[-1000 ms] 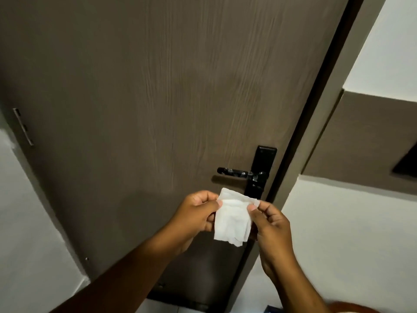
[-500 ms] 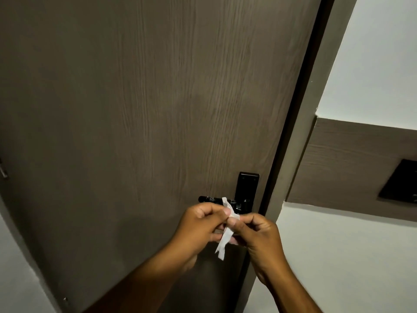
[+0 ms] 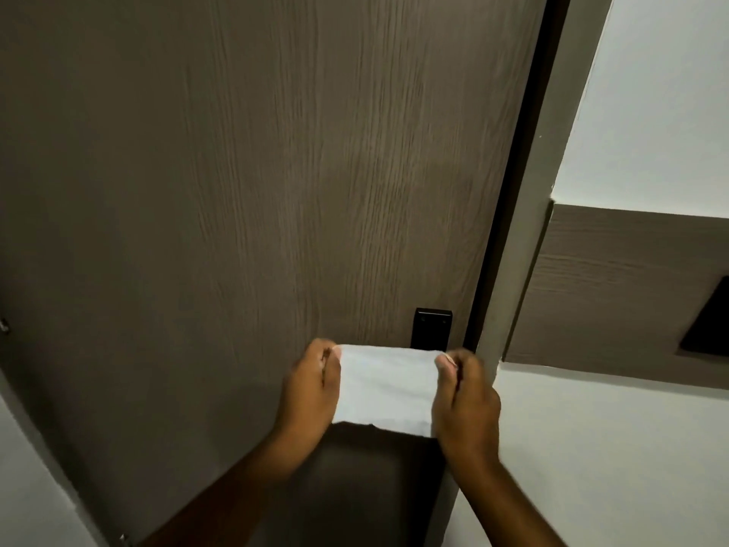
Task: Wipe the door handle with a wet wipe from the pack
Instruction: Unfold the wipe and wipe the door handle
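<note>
— Against the brown door (image 3: pixel 244 199), low and near the latch edge: wet wipe (image 3: pixel 384 388) spread flat, stretched between left hand (image 3: pixel 313 388) and right hand (image 3: pixel 465 400).

— State of each grip?

— Both closed in a pinch. Left thumb and fingers nipping the wipe's upper left corner, right thumb and fingers nipping the upper right. Nothing else held.

— And the handle?

— Hidden behind the sheet. Only the top of the black lock plate (image 3: pixel 431 327) showing just above the wipe's upper edge. Lever itself not visible, so contact with it impossible to confirm.

— Handling?

— Light, limp, damp by the look of it; hangs loose below the pinched corners, lower edge a little ragged. Likely to cling and fold on itself, unlikely to slip from dry fingers. Probably tears if pulled too hard across the top edge.

— Where to take hold for the wiping?

— Better gathered in one palm, or draped over the lever and squeezed around it, than kept by the corners. Pack not in view.
</note>
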The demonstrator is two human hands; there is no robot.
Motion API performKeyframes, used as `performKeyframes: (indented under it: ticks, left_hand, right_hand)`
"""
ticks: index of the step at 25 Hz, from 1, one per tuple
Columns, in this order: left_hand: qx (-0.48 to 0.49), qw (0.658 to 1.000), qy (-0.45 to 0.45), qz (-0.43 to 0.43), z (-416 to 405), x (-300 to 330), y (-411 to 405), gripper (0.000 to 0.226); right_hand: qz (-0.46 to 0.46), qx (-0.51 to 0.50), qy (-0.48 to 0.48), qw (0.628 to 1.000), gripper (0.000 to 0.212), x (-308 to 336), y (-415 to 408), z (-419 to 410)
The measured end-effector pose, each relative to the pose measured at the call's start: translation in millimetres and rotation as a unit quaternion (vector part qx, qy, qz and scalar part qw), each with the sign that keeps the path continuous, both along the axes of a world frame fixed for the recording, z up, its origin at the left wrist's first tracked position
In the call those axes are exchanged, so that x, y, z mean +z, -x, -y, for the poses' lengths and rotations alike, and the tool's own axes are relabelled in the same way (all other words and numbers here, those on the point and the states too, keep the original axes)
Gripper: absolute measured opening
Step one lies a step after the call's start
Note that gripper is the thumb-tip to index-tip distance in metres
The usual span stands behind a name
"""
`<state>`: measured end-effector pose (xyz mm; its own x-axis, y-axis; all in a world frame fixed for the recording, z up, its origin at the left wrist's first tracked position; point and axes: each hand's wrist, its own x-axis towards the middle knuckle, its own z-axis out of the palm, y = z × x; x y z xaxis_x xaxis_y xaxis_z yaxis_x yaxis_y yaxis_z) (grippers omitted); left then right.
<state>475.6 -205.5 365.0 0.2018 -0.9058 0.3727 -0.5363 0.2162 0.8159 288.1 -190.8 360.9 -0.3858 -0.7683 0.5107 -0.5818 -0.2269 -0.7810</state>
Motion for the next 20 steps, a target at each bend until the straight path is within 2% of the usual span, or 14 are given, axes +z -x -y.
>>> performKeyframes:
  ticks: [2,4,7,9,11,12,14,16,18,20]
  left_hand:
    - [0.016,0.996,0.019,0.082,18,2,-4,0.012]
    - [0.036,0.992,0.008,0.117,35,1,-3,0.016]
    - [0.038,0.991,-0.018,0.126,49,-4,2,0.020]
    - [0.032,0.994,-0.016,0.098,53,-6,1,0.020]
    - [0.024,0.995,-0.007,0.099,55,-7,-5,0.019]
    - [0.020,0.995,-0.009,0.102,55,-7,-7,0.019]
    - [0.003,0.993,-0.025,0.117,52,-6,-13,0.018]
    - [-0.006,0.987,-0.016,0.157,46,0,-17,0.019]
    - [0.007,0.977,0.075,0.202,40,14,-20,0.025]
    - [0.021,0.942,0.236,0.238,40,41,-17,0.032]
  right_hand:
    - [-0.077,0.014,0.005,0.997,0.018,8,2,16]
    - [-0.168,0.023,-0.018,0.985,0.016,15,4,27]
    - [-0.306,-0.005,-0.084,0.948,0.034,21,6,30]
    - [-0.333,-0.044,-0.074,0.939,0.027,26,5,25]
    - [-0.331,-0.034,-0.038,0.942,0.021,25,1,17]
    - [-0.346,-0.021,-0.030,0.937,0.028,21,-1,13]
    - [-0.453,-0.024,-0.030,0.891,0.054,12,-1,6]
    - [-0.484,-0.028,-0.005,0.875,0.065,7,-1,6]
    - [-0.501,0.013,0.065,0.863,0.062,2,-11,10]
    - [-0.568,0.095,0.119,0.809,0.057,0,-29,21]
